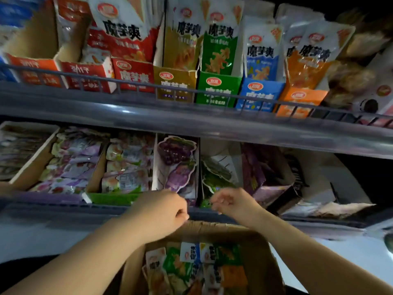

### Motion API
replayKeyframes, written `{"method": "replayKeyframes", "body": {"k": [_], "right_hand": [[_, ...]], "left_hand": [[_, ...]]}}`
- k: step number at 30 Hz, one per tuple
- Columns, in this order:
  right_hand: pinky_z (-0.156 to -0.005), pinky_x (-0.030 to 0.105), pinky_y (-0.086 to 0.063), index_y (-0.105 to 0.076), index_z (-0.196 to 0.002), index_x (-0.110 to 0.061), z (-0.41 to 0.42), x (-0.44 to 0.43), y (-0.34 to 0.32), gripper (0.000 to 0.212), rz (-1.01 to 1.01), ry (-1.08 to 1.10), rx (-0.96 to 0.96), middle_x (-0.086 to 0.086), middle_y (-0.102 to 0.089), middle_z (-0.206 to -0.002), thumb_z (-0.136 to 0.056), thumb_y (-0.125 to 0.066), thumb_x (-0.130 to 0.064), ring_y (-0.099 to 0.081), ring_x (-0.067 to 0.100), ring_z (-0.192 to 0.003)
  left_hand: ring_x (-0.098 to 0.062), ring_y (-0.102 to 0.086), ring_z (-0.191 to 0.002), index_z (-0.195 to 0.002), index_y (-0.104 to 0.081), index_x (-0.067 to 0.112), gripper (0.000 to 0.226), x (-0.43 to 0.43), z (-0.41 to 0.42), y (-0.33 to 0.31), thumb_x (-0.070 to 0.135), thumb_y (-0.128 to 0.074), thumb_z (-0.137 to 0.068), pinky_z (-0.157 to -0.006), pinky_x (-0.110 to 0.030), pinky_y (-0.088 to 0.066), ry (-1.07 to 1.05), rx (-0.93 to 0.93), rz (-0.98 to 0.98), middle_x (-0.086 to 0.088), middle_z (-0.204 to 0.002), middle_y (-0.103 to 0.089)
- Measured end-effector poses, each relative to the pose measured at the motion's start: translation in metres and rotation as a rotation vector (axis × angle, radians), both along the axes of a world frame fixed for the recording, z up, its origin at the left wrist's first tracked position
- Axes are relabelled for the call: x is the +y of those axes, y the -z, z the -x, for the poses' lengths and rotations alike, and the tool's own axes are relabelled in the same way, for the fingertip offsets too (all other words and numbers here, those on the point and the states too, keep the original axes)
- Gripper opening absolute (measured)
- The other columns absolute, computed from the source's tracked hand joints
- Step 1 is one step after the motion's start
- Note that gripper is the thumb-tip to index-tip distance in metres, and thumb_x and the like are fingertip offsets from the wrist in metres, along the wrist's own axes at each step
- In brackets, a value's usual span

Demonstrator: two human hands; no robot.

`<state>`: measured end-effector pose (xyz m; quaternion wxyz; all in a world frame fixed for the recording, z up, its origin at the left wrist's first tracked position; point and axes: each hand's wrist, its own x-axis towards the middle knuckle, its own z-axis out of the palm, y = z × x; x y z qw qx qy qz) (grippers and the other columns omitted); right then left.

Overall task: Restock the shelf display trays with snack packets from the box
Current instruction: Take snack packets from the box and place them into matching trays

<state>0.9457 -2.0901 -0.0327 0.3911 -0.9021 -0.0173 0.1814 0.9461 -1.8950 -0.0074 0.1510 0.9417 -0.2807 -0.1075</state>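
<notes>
Now our left hand curls at the grape-packet tray, our right hand bends loosely at the green-packet tray just beside it; we can't tell whether either pinches anything. Snack packets lie in the open box below both hands.

Box: matt brown cardboard. Snack packets: glossy plastic film. Shelf rail: smooth grey metal wire.
</notes>
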Motion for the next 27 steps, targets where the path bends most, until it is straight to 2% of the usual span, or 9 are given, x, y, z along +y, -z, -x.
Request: {"method": "replayKeyframes", "body": {"k": [3,6,10,15,17,19,21,23,27], "right_hand": [[-0.060,-0.002,-0.036,-0.062,-0.098,-0.015,0.018,-0.004,0.051,0.016,0.113,-0.120,0.202,-0.008,-0.060,-0.090,-0.090,-0.051,-0.009,-0.054,-0.003,-0.079],[-0.075,0.008,-0.041,-0.057,-0.117,-0.010,0.039,-0.011,0.103,0.027,0.254,-0.238,0.377,0.005,-0.057,-0.120,-0.092,-0.048,-0.011,-0.054,0.013,-0.107],[-0.096,0.035,-0.043,-0.057,-0.119,-0.012,0.042,-0.004,0.149,0.030,0.478,-0.266,0.406,0.011,-0.058,-0.122,-0.092,-0.045,-0.017,-0.054,0.028,-0.113],[-0.099,0.035,-0.042,-0.046,-0.131,-0.014,0.044,0.009,0.198,0.039,0.555,-0.365,0.432,0.011,-0.049,-0.133,-0.092,-0.044,-0.011,-0.048,0.027,-0.121],[-0.101,0.037,-0.040,-0.040,-0.135,-0.017,0.054,0.013,0.219,0.045,0.655,-0.529,0.440,0.011,-0.040,-0.141,-0.092,-0.044,-0.006,-0.041,0.028,-0.128],[-0.106,0.046,-0.030,-0.032,-0.139,-0.013,0.061,0.020,0.231,0.052,0.769,-0.730,0.390,0.012,-0.026,-0.149,-0.090,-0.046,-0.002,-0.024,0.033,-0.137],[-0.110,0.051,-0.019,-0.025,-0.143,-0.011,0.063,0.024,0.240,0.056,0.829,-0.898,0.310,0.013,-0.014,-0.152,-0.092,-0.047,-0.007,-0.012,0.034,-0.140],[-0.113,0.046,-0.012,-0.020,-0.144,-0.011,0.066,0.027,0.252,0.053,0.791,-0.945,0.290,0.013,-0.011,-0.153,-0.096,-0.040,-0.015,-0.009,0.031,-0.141],[-0.112,0.049,-0.016,-0.009,-0.146,-0.020,0.072,0.030,0.279,0.066,0.859,-1.043,0.338,0.006,-0.002,-0.155,-0.093,-0.047,-0.014,-0.002,0.029,-0.142]], "left_hand": [[-0.007,-0.054,-0.101,-0.107,-0.060,0.030,0.023,0.015,0.009,0.029,0.035,-0.043,-0.092,-0.084,-0.024,-0.044,0.029,0.120,-0.184,0.013,-0.111,-0.057],[-0.009,-0.047,-0.115,-0.120,-0.054,0.029,0.029,0.026,0.018,0.062,0.032,-0.045,-0.092,-0.096,-0.028,-0.040,0.018,0.228,-0.275,0.011,-0.126,-0.050],[-0.014,-0.019,-0.139,-0.141,-0.030,0.025,0.047,0.034,0.031,0.106,0.019,-0.036,-0.095,-0.112,-0.029,-0.018,0.008,0.241,-0.395,0.003,-0.151,-0.022],[-0.016,0.003,-0.143,-0.147,-0.006,0.020,0.052,0.040,0.047,0.159,0.025,-0.026,-0.099,-0.114,-0.030,0.001,-0.146,0.221,-0.444,-0.001,-0.155,0.005],[-0.025,-0.022,-0.139,-0.141,-0.030,0.004,0.051,0.048,0.057,0.183,0.022,-0.034,-0.094,-0.113,-0.031,0.009,-0.135,0.127,-0.424,-0.016,-0.150,-0.021],[-0.033,-0.053,-0.116,-0.111,-0.065,0.000,0.050,0.054,0.064,0.199,0.026,-0.048,-0.072,-0.115,-0.032,0.009,-0.099,0.089,-0.425,-0.019,-0.121,-0.059],[-0.034,-0.059,-0.108,-0.102,-0.069,0.001,0.053,0.061,0.068,0.214,0.031,-0.056,-0.060,-0.113,-0.034,0.002,-0.081,0.069,-0.452,-0.017,-0.111,-0.065],[-0.034,-0.061,-0.105,-0.103,-0.068,0.001,0.058,0.061,0.068,0.219,0.031,-0.059,-0.055,-0.109,-0.036,-0.005,-0.087,0.065,-0.430,-0.017,-0.112,-0.065],[-0.034,-0.061,-0.106,-0.104,-0.068,0.002,0.056,0.060,0.068,0.221,0.031,-0.059,-0.056,-0.106,-0.039,-0.008,-0.088,0.045,-0.394,-0.017,-0.113,-0.064]]}}
